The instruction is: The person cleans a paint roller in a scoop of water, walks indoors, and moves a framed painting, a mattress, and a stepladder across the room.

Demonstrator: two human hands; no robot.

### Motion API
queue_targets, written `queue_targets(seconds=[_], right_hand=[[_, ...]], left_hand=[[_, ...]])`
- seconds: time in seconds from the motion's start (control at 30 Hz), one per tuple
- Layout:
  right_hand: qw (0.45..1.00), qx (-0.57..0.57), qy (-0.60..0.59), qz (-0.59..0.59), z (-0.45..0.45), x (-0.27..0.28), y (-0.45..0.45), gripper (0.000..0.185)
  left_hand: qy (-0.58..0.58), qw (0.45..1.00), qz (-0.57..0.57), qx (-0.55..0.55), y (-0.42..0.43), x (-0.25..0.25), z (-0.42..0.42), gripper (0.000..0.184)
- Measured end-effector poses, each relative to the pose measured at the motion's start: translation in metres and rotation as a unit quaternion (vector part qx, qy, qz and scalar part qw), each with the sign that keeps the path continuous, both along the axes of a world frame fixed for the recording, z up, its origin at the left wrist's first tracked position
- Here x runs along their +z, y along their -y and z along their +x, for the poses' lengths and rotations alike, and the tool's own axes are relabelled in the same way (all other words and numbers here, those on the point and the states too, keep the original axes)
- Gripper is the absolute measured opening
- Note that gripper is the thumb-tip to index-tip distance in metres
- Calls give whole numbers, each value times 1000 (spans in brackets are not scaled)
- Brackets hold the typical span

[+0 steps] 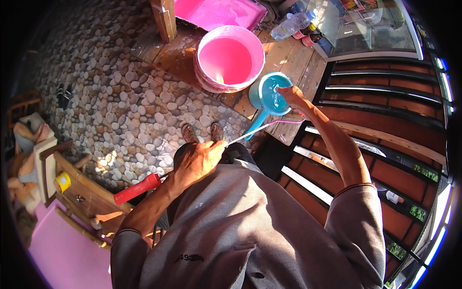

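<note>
A slender pale metal rod with a red plastic handle point(250, 134) lay slantwise before the person's body, its handle at the left and its bent, pink-stained far end at the right. The left hand point(199, 161) was clenched around the rod, with the handle sticking out past the wrist. The right hand point(293, 96) reached over the right rim of a round turquoise plastic dipper point(255, 96) holding water, its fingertips at the water; whether those fingers gripped anything could not be told. The rod's bent end was just beside that hand, and the dipper's own handle pointed nearer and left.

The dipper stood on worn wooden boards point(301, 65). Just beyond it to the left was a large pink-smeared bucket point(207, 79) of bright pink liquid, and farther off a pink-coated rectangular tray point(190, 17). A clear plastic bottle with a blue cap point(291, 25) lay at the far right. Pebble-patterned flooring point(115, 106) spread to the left.
</note>
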State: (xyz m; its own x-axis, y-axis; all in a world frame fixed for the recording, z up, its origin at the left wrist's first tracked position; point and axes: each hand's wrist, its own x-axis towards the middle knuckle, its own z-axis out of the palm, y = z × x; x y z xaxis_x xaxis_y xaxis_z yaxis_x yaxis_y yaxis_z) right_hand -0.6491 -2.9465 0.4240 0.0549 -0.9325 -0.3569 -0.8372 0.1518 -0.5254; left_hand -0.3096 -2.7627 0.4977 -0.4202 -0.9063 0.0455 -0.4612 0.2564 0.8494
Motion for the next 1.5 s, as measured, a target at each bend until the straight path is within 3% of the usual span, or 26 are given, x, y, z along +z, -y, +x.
queue_targets(seconds=[0.03, 0.1, 0.13, 0.23, 0.33, 0.43, 0.57, 0.63, 0.77, 0.83, 0.93, 1.0, 1.03, 1.13, 1.2, 1.3, 1.37, 1.4, 1.43, 1.5], right_hand=[[1000, 1, 0, 0, -2, 4, 5, 54], [956, -76, -117, 259, 12, 34, 18, 46], [956, -76, -117, 260, 9, 35, 19, 46], [911, -118, 239, 316, -26, 22, 22, 35], [914, -137, 179, 338, -3, 55, 19, 35], [924, -119, 157, 328, 3, 67, 15, 32], [948, -43, 138, 284, -13, 39, 20, 33], [975, 23, 16, 222, -3, 34, 21, 36], [976, 48, -32, 210, 9, 27, 21, 37], [980, 135, -119, 89, -1, 0, 25, 33], [960, 220, -165, 51, -7, -19, 33, 33], [949, 243, -164, 112, -5, -16, 37, 34], [934, 266, -165, 173, -4, -12, 39, 34], [943, 243, -115, 194, 7, 18, 35, 34], [956, 230, -115, 144, 3, 1, 33, 33], [949, 213, -110, 205, 8, -2, 33, 33], [960, 86, -71, 256, 15, 4, 30, 28], [961, 84, -69, 255, 2, -17, 34, 28], [955, 186, -76, 217, -20, -53, 45, 26], [938, 286, -82, 176, -32, -80, 50, 24]], left_hand=[[4, 1000, 5, 7, -1, -1, 0, 15], [9, 1000, 9, 15, -1, -2, 1, 14], [10, 1000, 16, 10, 1, -1, 4, 13], [12, 999, 49, 4, 0, -4, 9, 17], [7, 997, 70, 5, 1, -5, 10, 23], [2, 998, 65, 8, 4, -7, 8, 22], [-18, 997, 70, 28, 10, -12, 3, 18], [-8, 998, 65, 24, 14, -19, -1, 17], [-15, 998, 49, 34, 19, -25, -9, 15], [-15, 998, 47, 35, 19, -28, -12, 12], [-30, 998, -4, 58, 14, -39, -14, 9], [8, 993, 111, 31, 19, -14, -12, 10], [10, 993, 112, 31, 17, -14, -12, 10], [18, 996, 70, 43, 11, -16, -9, 11], [37, 997, 35, 61, 10, -19, -9, 18], [44, 995, 58, 68, 12, -13, -9, 18], [58, 994, 65, 68, 15, -9, -9, 18], [72, 993, 70, 67, 18, -6, -9, 19], [73, 993, 68, 67, 19, -2, -10, 19], [112, 989, 49, 80, 20, 8, -12, 18]])
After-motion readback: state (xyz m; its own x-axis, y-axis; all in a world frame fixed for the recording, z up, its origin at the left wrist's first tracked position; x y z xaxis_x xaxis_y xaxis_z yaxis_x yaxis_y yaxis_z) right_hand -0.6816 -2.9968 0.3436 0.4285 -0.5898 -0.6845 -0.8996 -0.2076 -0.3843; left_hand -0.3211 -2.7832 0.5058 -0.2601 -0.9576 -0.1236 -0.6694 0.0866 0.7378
